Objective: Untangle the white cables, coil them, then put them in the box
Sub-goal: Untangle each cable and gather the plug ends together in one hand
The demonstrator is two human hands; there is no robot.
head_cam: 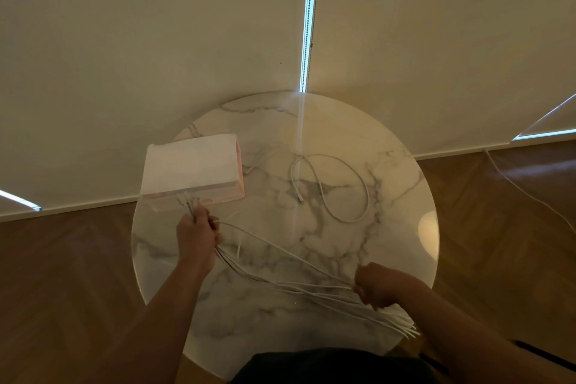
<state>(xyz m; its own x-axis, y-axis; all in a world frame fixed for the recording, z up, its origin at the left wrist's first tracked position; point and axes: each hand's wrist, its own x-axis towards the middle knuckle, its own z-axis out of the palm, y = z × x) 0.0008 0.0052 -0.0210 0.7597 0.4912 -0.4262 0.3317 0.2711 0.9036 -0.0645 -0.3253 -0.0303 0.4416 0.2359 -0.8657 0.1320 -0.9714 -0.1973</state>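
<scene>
White cables (290, 285) bundled, stretched between 2 hands.

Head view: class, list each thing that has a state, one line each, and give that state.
Cable bundle: uncoiled, drawn out across the table.
Left hand: grips it near one end.
Right hand: grips it near the other end.
Box: on the table; open or closed unclear.
Single cable: loosely looped on the table, outside the box.
</scene>
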